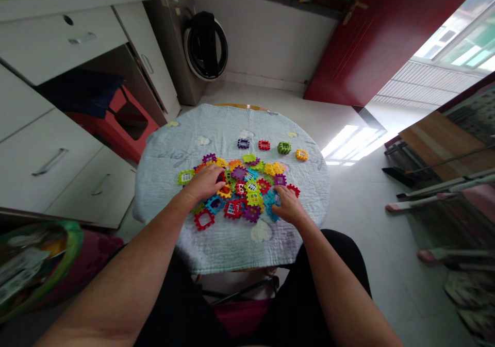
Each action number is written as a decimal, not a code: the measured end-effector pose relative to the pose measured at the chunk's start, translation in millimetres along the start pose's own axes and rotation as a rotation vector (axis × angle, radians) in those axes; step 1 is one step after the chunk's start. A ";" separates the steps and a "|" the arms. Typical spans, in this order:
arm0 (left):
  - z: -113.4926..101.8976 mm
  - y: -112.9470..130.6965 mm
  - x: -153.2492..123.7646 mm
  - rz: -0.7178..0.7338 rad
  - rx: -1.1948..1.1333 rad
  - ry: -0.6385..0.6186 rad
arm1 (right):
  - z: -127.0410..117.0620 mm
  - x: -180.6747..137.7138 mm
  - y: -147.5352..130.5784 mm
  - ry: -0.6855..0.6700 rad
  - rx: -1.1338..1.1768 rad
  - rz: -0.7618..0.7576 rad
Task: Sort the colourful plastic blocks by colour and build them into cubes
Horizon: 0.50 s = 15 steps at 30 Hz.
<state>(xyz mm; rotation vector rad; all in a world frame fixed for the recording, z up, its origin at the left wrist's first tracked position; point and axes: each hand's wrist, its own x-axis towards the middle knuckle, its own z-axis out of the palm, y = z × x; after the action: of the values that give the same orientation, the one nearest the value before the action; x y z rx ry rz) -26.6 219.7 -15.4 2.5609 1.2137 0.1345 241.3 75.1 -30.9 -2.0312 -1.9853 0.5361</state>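
A heap of colourful plastic interlocking building blocks (253,198), square with notched edges and several with window grids, covers the middle of a small round table. My left hand (207,181) reaches into the heap's left side, fingers curled; a dark red block (220,177) shows between thumb and forefinger, but the grip is partly hidden. On the right side, my right hand (289,204) has thumb and fingers closed around the edges of a blue block (276,199). Behind the heap stand separate groups: purple blocks (243,144), red blocks (264,145), a taller green stack (284,148) and yellow blocks (301,154).
A pale blue cloth (166,166) covers the table. White drawers (50,156), a red stool (131,120) and a bin (73,254) are at the left. A washing machine (185,43) stands behind, a red door (371,37) at the back right, a folding rack (444,197) at the right.
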 end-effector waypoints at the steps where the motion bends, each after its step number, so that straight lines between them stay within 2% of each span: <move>1: -0.2 0.3 -0.3 -0.002 -0.002 0.000 | -0.5 2.6 2.6 0.014 -0.001 0.032; 4: -0.1 0.4 -1.1 0.003 -0.018 0.007 | -1.1 7.4 4.1 0.044 0.022 0.064; 10: -2.0 -0.8 -1.7 0.008 -0.029 0.010 | 4.6 6.4 -16.1 -0.025 0.119 -0.068; 13: -4.0 10.8 -2.9 0.007 -0.041 0.082 | 7.4 10.1 -18.4 -0.024 0.131 -0.075; 15: -0.7 27.4 -5.4 0.066 -0.052 0.155 | 8.1 14.4 -14.2 0.001 0.120 -0.060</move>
<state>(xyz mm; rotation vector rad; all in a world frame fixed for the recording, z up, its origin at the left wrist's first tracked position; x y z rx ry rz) -10.0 199.4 -6.0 2.5863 1.1626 0.3799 225.1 89.4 -33.4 -1.8942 -1.9566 0.6247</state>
